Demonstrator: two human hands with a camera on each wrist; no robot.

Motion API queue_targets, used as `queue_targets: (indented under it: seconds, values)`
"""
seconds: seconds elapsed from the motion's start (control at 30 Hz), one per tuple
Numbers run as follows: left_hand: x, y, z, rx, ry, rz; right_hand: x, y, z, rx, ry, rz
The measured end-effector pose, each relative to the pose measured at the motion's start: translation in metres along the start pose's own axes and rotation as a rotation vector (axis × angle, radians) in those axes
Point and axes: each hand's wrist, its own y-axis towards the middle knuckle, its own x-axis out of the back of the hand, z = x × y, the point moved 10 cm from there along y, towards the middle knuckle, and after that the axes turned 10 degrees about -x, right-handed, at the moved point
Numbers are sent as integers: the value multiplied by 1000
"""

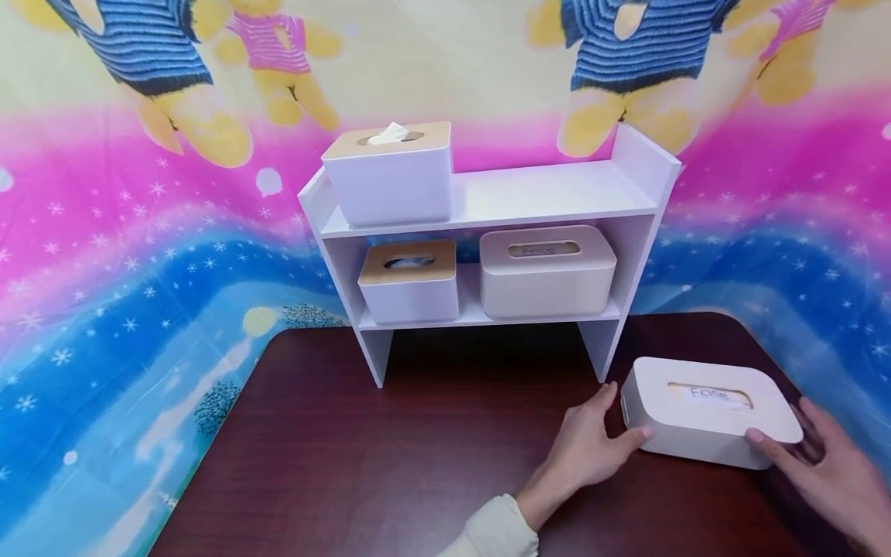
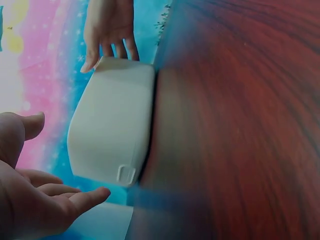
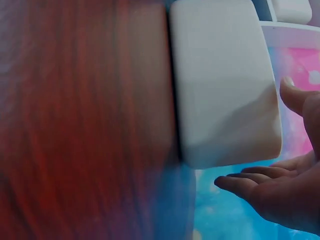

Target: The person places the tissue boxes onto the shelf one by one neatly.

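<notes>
An off-white tissue box point(image 1: 703, 441) with rounded corners lies on the table at the right, handwriting showing through its top slot. My left hand point(image 1: 585, 441) is at its left end, thumb and fingers spread; the left wrist view shows a gap between that hand point(image 2: 45, 195) and the box point(image 2: 112, 120). At the opposite end is my right hand point(image 1: 828, 464), its thumb over the top edge in the head view. In the right wrist view the fingers of the right hand point(image 3: 290, 185) extend past the end of the box point(image 3: 225, 90), and I cannot tell whether they touch it.
Behind stands a white two-tier shelf point(image 1: 550, 191). A white tissue box with a wooden lid point(image 1: 397, 182) sits on top, a smaller one point(image 1: 411, 298) below it, and an off-white box point(image 1: 546, 286) beside that. A patterned cloth point(image 1: 139, 309) hangs around the dark table point(image 1: 418, 464).
</notes>
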Motion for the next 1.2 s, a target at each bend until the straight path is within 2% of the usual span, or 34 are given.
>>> queue_targets:
  seconds: [0.23, 0.47, 0.67, 0.83, 1.1, 1.2]
  values:
    - [-13, 6, -5, -3, -8, -8, -10, 4, -8, -42, -41, 55]
    - [-19, 11, -6, -28, 6, -53, -15, 11, 1, 69, -38, 73]
    - [-21, 12, -7, -76, -10, -104, -18, 12, -3, 49, -26, 71]
    - [-29, 11, -6, -89, -62, -104, -22, 8, -4, 33, -1, 89]
    - [-30, 10, -11, -137, -34, -105, -18, 3, -1, 73, -12, 55]
    - [-29, 8, -11, -135, -31, -112, -16, 1, 0, 80, -27, 30]
